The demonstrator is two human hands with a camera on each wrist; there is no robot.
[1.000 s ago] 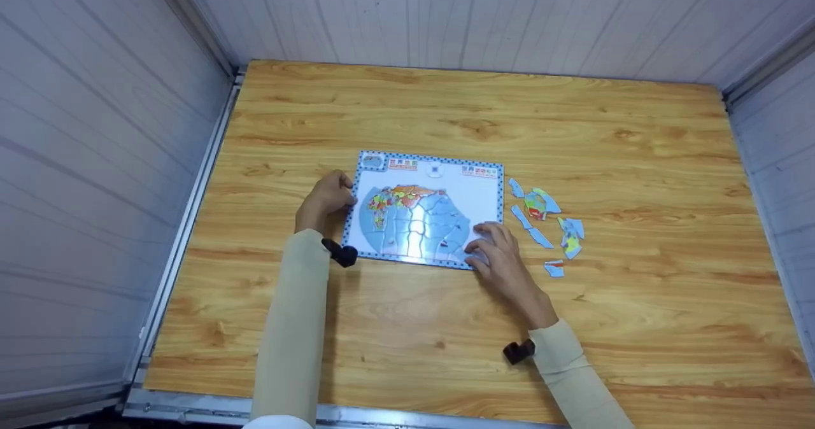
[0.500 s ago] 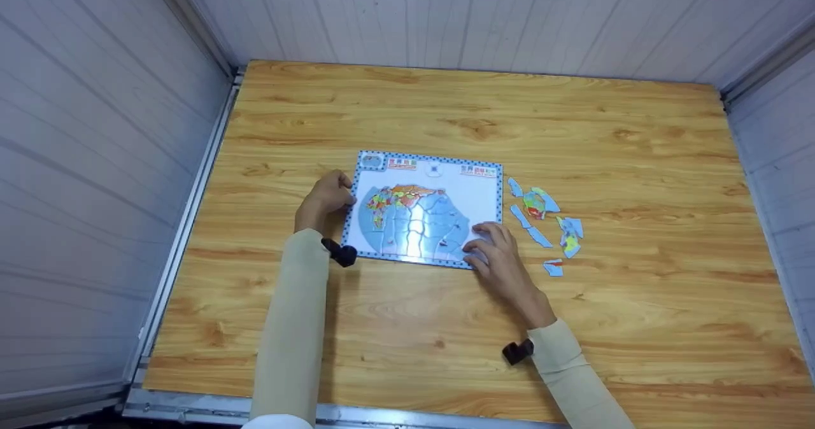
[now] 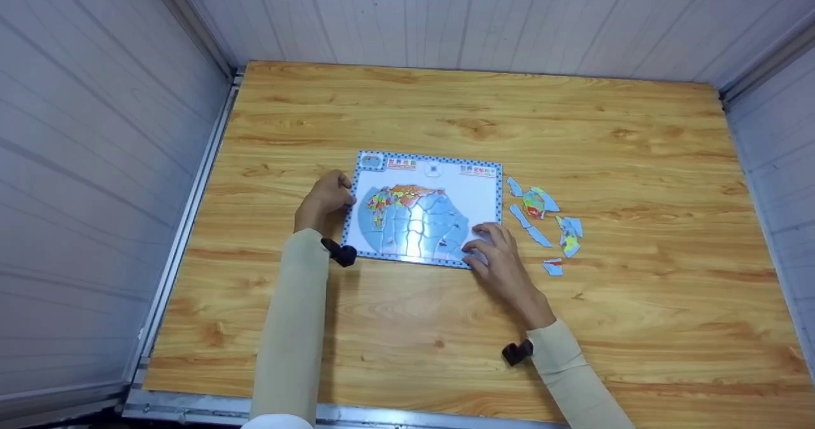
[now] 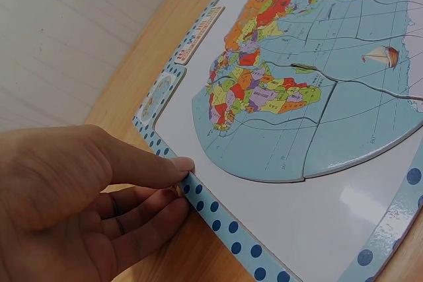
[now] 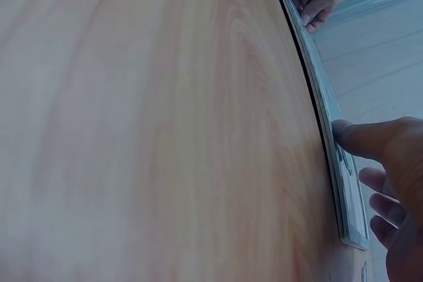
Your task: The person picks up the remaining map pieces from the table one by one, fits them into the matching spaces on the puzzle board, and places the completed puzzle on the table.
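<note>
A world-map jigsaw board [image 3: 474,190] with a dotted blue border lies flat in the middle of the table. Blue ocean and coloured land pieces fill much of its oval map. At the board's left edge, my left hand [image 3: 323,201] pinches the border, thumb [image 4: 173,168] on top and fingers against the side. My right hand [image 3: 506,270] rests at the board's lower right with bent, spread fingertips touching its surface by the map's rim. In the right wrist view, the right thumb [image 5: 360,138] lies against the board's near edge. Whether a piece is under those fingertips is hidden.
Several loose puzzle pieces lie right of the board: a coloured land piece [image 3: 533,205], long blue strips [image 3: 530,226], a yellow-and-blue cluster [image 3: 570,237] and a small blue piece [image 3: 552,268]. Pale panel walls [image 3: 471,21] enclose the wooden table [image 3: 649,181].
</note>
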